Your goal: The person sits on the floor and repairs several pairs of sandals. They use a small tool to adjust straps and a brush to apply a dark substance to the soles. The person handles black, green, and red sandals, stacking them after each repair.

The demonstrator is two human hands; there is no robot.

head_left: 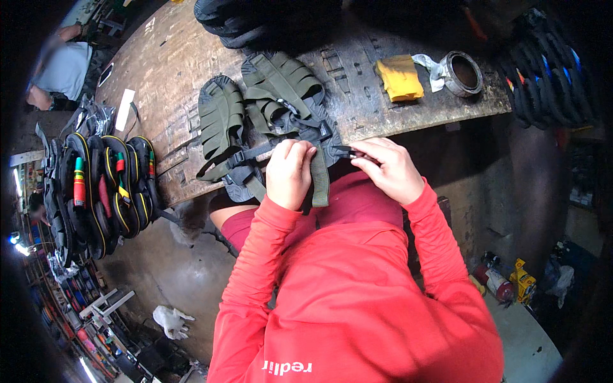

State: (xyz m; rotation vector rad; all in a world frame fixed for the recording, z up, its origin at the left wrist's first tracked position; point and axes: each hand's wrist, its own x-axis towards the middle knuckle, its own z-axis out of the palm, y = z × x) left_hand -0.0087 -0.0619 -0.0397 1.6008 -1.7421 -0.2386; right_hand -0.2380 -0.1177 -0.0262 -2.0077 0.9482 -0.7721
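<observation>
Two olive-green strap sandals with grey soles, one on the left and one on the right, lie along the table's front edge. My left hand is closed on an olive webbing strap, which hangs over the edge beside it. My right hand pinches a small dark piece, too small to make out clearly, at the right sandal's lower end. A black buckle sits on the left sandal, left of my left hand.
Worn wooden table holds a yellow cloth, tape roll, phone and black pile. Flip-flops hang left; black footwear sits right. A co-worker is at upper left. A white object lies on the floor.
</observation>
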